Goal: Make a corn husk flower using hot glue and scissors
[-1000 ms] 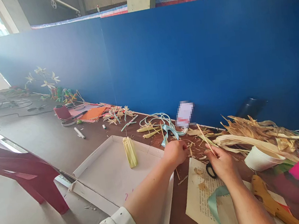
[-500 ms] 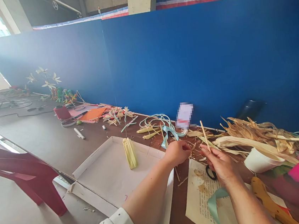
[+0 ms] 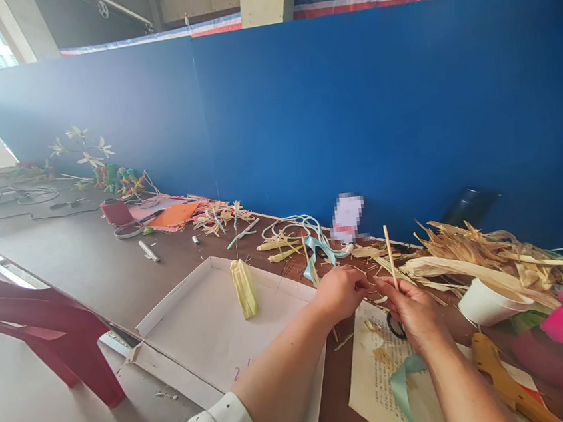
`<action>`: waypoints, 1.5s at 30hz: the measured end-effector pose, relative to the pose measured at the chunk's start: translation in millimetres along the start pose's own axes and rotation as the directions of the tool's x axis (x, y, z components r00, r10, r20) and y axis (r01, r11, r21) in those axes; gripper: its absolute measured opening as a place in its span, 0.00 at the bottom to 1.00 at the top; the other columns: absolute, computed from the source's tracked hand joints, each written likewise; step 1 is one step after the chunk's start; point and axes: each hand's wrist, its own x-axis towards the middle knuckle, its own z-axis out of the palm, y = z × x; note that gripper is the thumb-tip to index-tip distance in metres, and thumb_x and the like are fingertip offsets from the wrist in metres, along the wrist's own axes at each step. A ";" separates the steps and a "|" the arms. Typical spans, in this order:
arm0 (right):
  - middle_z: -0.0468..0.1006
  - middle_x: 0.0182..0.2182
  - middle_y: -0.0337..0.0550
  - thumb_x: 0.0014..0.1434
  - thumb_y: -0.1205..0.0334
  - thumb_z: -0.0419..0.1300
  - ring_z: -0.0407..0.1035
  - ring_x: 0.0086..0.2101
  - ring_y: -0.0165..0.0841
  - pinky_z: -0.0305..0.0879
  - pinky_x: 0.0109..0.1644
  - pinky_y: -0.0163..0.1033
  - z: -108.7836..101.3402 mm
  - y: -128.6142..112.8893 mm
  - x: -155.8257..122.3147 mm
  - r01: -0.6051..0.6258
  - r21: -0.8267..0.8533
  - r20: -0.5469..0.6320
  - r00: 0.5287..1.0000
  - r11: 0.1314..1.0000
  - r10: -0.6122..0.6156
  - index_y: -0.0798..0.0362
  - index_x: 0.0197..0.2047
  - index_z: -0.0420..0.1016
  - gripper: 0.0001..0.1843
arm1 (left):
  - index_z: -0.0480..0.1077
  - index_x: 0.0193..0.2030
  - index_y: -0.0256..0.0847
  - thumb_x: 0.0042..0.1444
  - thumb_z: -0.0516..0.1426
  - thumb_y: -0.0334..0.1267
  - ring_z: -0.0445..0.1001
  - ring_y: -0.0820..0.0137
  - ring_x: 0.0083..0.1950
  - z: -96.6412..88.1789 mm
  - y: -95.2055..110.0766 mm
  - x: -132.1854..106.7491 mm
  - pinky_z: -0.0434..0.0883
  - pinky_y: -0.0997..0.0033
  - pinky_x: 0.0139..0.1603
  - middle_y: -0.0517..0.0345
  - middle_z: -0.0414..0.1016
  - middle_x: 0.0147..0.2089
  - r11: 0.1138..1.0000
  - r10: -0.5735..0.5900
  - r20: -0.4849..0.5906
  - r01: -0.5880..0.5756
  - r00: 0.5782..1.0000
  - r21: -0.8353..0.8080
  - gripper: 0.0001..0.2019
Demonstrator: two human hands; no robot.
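My right hand (image 3: 415, 310) is closed on a thin pale stick (image 3: 390, 253) that rises upright above the fingers. My left hand (image 3: 341, 292) is pinched, its fingertips close to those of my right hand; whatever lies between them is too small to make out. Under my right hand, a black ring-shaped handle (image 3: 395, 325) lies on a printed sheet (image 3: 368, 386) with dried scraps on it. A light green ribbon (image 3: 401, 393) curls over this sheet. Left of my forearm, a pale green husk bundle (image 3: 245, 290) on a thin stem lies in a white box lid (image 3: 194, 341).
Dried corn husks (image 3: 497, 249) and a white cup (image 3: 492, 303) stand right of my hands, beside a yellow glue gun (image 3: 505, 375). Blue ribbon (image 3: 318, 251) and small husk ears (image 3: 280, 245) lie behind. A blue panel (image 3: 351, 109) borders the table; a red stool (image 3: 52, 329) stands left.
My left hand has shifted slightly right, bringing its fingertips up to those of my right hand. The stick has moved slightly right and stands more upright.
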 end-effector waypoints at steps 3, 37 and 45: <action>0.66 0.15 0.35 0.47 0.43 0.62 0.55 0.17 0.30 0.46 0.20 0.36 -2.2 3.5 2.1 0.026 -0.020 -0.069 0.997 0.999 -0.027 0.49 0.43 0.77 0.24 | 0.77 0.34 0.42 0.51 0.55 0.35 0.71 0.68 0.40 -0.7 -4.2 0.6 0.67 0.72 0.44 0.55 0.76 0.37 0.995 -0.091 -0.036 0.093 0.995 0.045 0.09; 0.75 0.34 0.42 0.53 0.43 0.57 0.57 0.21 0.28 0.51 0.19 0.35 0.3 -14.0 -8.4 -0.019 0.108 0.031 0.999 0.994 0.016 0.44 0.51 0.73 0.25 | 0.73 0.29 0.32 0.48 0.60 0.32 0.66 0.80 0.23 -1.7 3.8 8.3 0.68 0.79 0.23 0.58 0.72 0.26 0.313 -0.507 0.361 0.557 0.783 -0.769 0.04; 0.73 0.25 0.39 0.51 0.46 0.61 0.55 0.18 0.28 0.45 0.19 0.35 2.5 -25.1 -17.4 -0.084 0.102 0.270 0.961 0.991 0.053 0.41 0.56 0.69 0.28 | 0.71 0.27 0.33 0.49 0.60 0.32 0.65 0.81 0.21 1.2 1.1 9.0 0.67 0.80 0.23 0.60 0.69 0.23 0.354 -0.514 0.298 0.516 0.804 -0.780 0.04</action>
